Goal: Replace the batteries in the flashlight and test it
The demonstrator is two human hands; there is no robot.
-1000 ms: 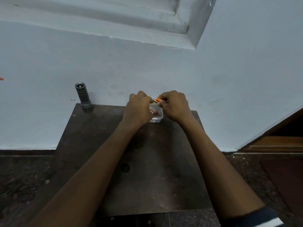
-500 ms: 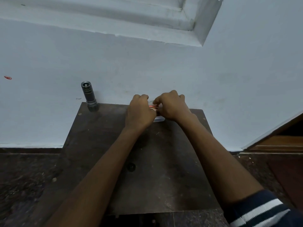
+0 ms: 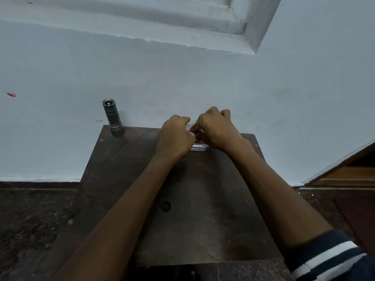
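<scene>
A dark bench (image 3: 203, 230) is standing against a pale blue wall (image 3: 182, 82), and both hands are working together at the middle of its far edge. The left hand (image 3: 175, 136) is curling its fingers inward, a ring (image 3: 191, 134) showing on one of them, and the right hand (image 3: 218, 128) is bending over from the other side so that the two are touching. Between them a small reddish thing is just peeking out, too hidden to tell what it is or which hand is gripping it. A small clear plastic container (image 3: 199, 147) is sitting on the bench under the hands, only its near edge showing. The flashlight (image 3: 112, 116) is standing upright at the far left corner of the bench, lens upward, close to the wall and well apart from the hands. A striped dark sleeve (image 3: 328, 258) is covering the right upper arm.
</scene>
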